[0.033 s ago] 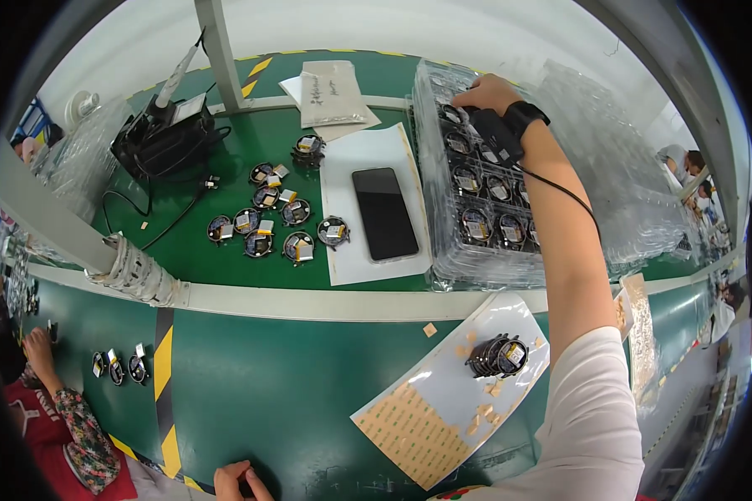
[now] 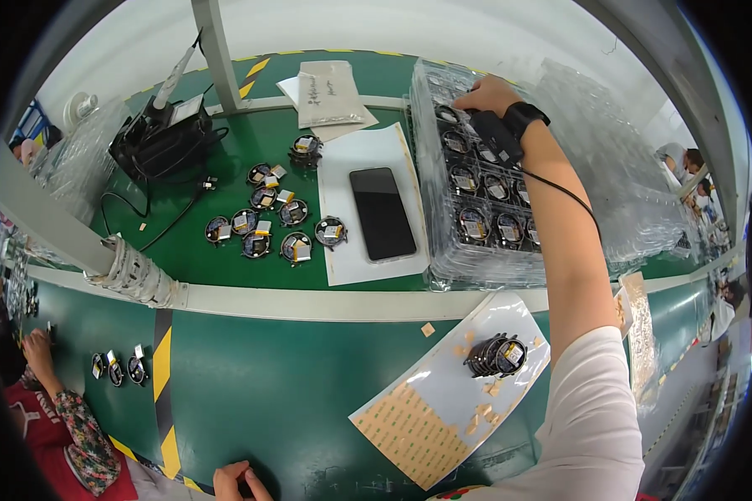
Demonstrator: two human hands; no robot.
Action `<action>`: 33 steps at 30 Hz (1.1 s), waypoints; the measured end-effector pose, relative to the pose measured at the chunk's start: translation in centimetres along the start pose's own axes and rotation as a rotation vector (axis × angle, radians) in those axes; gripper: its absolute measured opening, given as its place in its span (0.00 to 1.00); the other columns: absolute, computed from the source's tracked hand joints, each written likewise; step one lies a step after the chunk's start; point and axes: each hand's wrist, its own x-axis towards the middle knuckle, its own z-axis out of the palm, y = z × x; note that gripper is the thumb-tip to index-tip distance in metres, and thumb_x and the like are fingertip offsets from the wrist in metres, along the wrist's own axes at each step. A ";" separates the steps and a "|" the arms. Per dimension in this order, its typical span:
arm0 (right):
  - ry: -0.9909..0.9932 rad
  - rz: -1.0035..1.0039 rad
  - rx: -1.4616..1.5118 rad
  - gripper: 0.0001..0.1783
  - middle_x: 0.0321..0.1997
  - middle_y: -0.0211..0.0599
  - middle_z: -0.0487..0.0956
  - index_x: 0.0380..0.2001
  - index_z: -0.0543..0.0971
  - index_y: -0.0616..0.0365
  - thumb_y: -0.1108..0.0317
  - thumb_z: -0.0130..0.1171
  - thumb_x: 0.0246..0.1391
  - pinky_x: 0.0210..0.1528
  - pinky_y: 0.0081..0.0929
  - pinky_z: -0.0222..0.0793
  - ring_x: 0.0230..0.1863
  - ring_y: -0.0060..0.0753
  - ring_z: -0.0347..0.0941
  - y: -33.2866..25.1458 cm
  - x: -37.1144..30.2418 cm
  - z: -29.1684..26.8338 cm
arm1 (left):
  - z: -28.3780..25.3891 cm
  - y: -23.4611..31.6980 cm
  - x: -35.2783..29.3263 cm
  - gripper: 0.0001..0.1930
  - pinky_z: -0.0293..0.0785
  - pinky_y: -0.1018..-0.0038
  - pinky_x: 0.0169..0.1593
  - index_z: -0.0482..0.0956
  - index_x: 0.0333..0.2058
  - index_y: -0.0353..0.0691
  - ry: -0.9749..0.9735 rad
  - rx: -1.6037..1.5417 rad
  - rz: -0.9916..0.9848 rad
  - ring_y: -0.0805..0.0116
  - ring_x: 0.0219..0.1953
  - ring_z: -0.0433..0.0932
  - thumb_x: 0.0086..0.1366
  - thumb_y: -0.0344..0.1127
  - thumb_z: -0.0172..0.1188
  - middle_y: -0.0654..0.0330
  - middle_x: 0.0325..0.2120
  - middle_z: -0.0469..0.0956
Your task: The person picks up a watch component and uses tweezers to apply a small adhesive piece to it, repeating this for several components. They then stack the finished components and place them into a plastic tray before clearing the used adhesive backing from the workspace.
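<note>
Round black-rimmed electronic modules (image 2: 473, 224) with pale labelled faces sat in separate compartments of a clear, rectangular plastic tray (image 2: 429, 171), which lay atop similar stacked clear trays (image 2: 485, 272).

1. Black rectangular phone (image 2: 383, 213) lies on matte white paper (image 2: 347, 267), left of stacked clear plastic trays (image 2: 476, 271).
2. Bunched round black modules (image 2: 495, 356) rest on glossy white sheet (image 2: 443, 380), before the trays.

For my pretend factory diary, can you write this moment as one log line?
right hand: over clear tray, grip unclear | left hand: by green bench, grip unclear | phone: on white sheet
</note>
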 end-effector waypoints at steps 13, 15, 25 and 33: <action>0.074 0.196 0.025 0.32 0.29 0.52 0.79 0.25 0.79 0.66 0.42 0.65 0.33 0.39 0.38 0.70 0.35 0.49 0.76 4.7 -2.7 0.5 | 0.3 -0.3 -0.8 0.07 0.67 0.70 0.26 0.79 0.32 0.34 -0.005 0.034 -0.089 0.61 0.20 0.71 0.59 0.31 0.56 0.52 0.22 0.75; 0.266 0.132 -0.084 0.32 0.29 0.49 0.79 0.27 0.78 0.65 0.40 0.63 0.36 0.38 0.36 0.69 0.35 0.47 0.75 5.9 -3.1 2.9 | 0.5 -0.3 -0.8 0.07 0.67 0.70 0.26 0.79 0.32 0.34 0.002 0.031 -0.084 0.61 0.21 0.71 0.59 0.31 0.56 0.52 0.23 0.75; 0.294 0.180 -0.157 0.31 0.35 0.49 0.78 0.33 0.78 0.64 0.42 0.58 0.44 0.42 0.37 0.68 0.40 0.48 0.74 9.6 -3.8 1.4 | 0.6 0.2 -0.3 0.07 0.65 0.72 0.25 0.77 0.32 0.33 -0.008 0.086 -0.046 0.63 0.20 0.69 0.60 0.30 0.54 0.54 0.22 0.74; 0.146 -0.070 -0.230 0.22 0.41 0.46 0.77 0.39 0.78 0.59 0.51 0.55 0.50 0.43 0.33 0.67 0.42 0.44 0.72 13.7 -7.2 -0.4 | 0.5 -0.1 -0.7 0.06 0.65 0.74 0.25 0.77 0.32 0.32 -0.016 0.004 -0.079 0.66 0.21 0.69 0.60 0.29 0.55 0.55 0.23 0.74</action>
